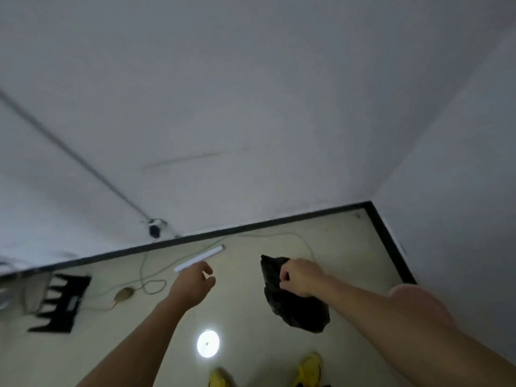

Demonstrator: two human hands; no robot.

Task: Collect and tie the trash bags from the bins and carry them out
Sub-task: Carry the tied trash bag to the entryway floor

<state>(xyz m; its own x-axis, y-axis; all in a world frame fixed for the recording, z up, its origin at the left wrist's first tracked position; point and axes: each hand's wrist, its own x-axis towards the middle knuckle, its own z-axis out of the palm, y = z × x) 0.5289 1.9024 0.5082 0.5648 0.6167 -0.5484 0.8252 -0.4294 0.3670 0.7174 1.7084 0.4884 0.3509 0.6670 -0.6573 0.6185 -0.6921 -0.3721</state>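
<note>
While the right hand [300, 276] is clenched on the gathered top of the black trash bag [296, 303], it hangs below, soft and seemingly light; the left hand [192, 280], beside it, is loosely open, empty.

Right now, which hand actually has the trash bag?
The right hand: it is fisted around the top of the black trash bag, which hangs off the floor. The left hand is loosely open and holds nothing.

A white tube [199, 258] lies on the pale floor [251, 317] near the black skirting [195, 238]. A thin cable [148, 277] loops beside it. A black comb-shaped piece [60, 304] rests toward the floor's left edge. Yellow shoes [308, 368] stand at the near edge.
</note>
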